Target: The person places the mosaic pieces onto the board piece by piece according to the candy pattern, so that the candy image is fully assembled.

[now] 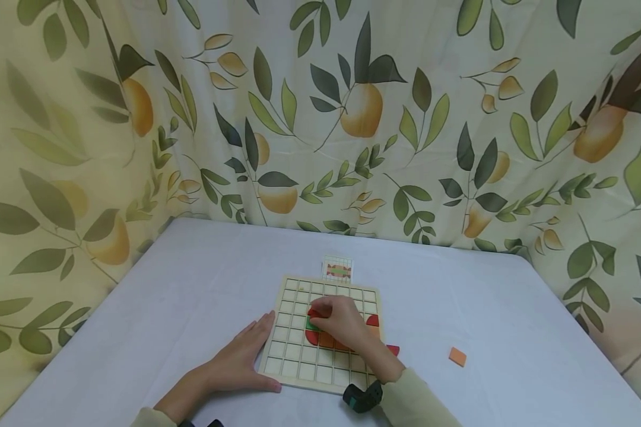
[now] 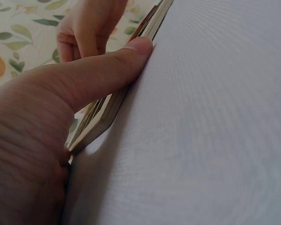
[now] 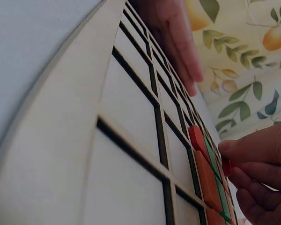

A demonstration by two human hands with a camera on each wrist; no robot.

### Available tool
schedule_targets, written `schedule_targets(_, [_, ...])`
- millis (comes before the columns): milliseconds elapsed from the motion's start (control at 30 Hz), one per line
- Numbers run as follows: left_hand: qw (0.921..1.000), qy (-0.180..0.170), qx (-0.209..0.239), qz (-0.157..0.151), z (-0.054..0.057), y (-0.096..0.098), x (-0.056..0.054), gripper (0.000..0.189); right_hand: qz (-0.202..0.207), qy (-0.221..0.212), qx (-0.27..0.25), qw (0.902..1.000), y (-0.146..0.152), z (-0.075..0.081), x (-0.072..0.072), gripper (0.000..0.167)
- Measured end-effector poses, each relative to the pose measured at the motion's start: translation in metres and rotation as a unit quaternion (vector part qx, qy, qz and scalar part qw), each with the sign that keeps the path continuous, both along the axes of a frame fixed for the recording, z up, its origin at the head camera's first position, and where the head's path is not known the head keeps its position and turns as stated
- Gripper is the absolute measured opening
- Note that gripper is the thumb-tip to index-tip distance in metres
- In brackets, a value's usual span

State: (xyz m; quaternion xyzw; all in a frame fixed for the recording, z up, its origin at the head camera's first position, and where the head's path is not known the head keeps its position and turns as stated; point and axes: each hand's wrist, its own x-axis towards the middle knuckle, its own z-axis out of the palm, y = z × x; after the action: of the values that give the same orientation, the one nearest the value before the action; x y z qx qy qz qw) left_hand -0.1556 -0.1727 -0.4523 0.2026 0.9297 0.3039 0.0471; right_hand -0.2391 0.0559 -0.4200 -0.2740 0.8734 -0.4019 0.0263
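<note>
A wooden grid board (image 1: 278,350) lies on the table. My left hand (image 1: 240,356) rests against its near left corner, fingers straight along the left side and thumb along the front edge. Over the board, my right hand (image 1: 340,320) pinches a small red tile (image 3: 227,167) between thumb and fingertips; its shape is mostly hidden. Just below these fingertips sits a green tile (image 1: 312,324). A red rounded tile (image 1: 312,337) and orange tiles (image 1: 326,340) form a row in the grid, partly covered by the right hand. Another red rounded tile (image 1: 373,321) shows near the right side.
A small pattern card (image 1: 338,270) lies behind the board's far edge. Beside the right edge is a loose red tile (image 1: 393,350), and farther right an orange square tile (image 1: 457,356) on the white tablecloth (image 1: 513,320). A leaf-print curtain (image 1: 320,172) hangs behind.
</note>
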Motion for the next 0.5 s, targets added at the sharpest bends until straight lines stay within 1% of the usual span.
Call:
schedule_targets(200, [1.0000,0.003,-0.001,-0.005,0.001,0.000,0.000,0.125,0.000,0.023,0.004,0.9997,-0.008,-0.001,-0.004,0.026])
schedule_targets(500, [1.0000,0.005,-0.001,-0.007,0.002,-0.001,0.001,0.125,-0.002,0.014,0.006,0.9999,-0.020,-0.001,-0.011,0.027])
